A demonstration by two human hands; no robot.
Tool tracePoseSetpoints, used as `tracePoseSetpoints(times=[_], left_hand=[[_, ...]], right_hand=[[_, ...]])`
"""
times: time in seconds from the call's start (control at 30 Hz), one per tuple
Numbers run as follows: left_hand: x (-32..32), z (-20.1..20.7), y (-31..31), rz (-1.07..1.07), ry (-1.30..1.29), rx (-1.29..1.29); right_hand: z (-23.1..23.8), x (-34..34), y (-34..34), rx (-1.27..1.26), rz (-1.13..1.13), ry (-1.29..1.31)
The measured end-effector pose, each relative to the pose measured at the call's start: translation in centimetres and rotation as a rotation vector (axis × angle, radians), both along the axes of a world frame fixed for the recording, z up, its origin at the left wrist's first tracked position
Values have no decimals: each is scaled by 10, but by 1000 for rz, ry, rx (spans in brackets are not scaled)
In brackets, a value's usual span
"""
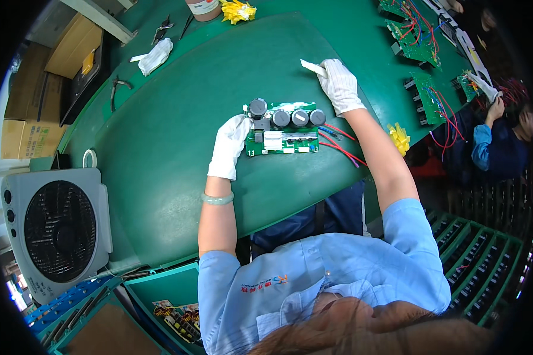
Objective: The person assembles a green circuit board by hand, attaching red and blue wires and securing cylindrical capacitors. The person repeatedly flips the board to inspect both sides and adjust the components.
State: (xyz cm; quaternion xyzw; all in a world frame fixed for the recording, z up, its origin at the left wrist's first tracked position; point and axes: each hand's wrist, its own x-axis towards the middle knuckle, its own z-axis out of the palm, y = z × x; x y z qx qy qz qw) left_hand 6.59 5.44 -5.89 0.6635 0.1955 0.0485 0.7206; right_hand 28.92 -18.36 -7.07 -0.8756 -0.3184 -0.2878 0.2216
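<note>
A green circuit board (284,145) with large black capacitors, white parts and trailing red and blue wires lies on the green mat in front of me. My left hand (230,145), in a white glove and with a bangle at the wrist, is closed on the board's left edge. Beyond the board and to its right is my right hand (339,84), also gloved in white. Its fingers are closed round a slim white stick-like object (311,67), whose tip points left; its exact kind I cannot make out.
A grey box fan (59,231) stands at left, below cardboard boxes (32,130). Pliers (118,92), a white wrapped item (155,57) and a yellow bundle (238,10) lie farther off. More wired circuit boards (427,100) line the right side, near another person (503,145).
</note>
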Motion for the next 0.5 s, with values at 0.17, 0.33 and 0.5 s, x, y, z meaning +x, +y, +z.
tracePoseSetpoints(times=[0.17,0.33,0.5], left_hand=[[-1,5,1,-18,46,11],[-1,0,-1,8,-34,22],[0,6,-1,-19,-15,52]], right_hand=[[-1,1,-1,-5,-1,-5],[1,0,2,6,-17,14],[-1,1,1,10,-26,14]])
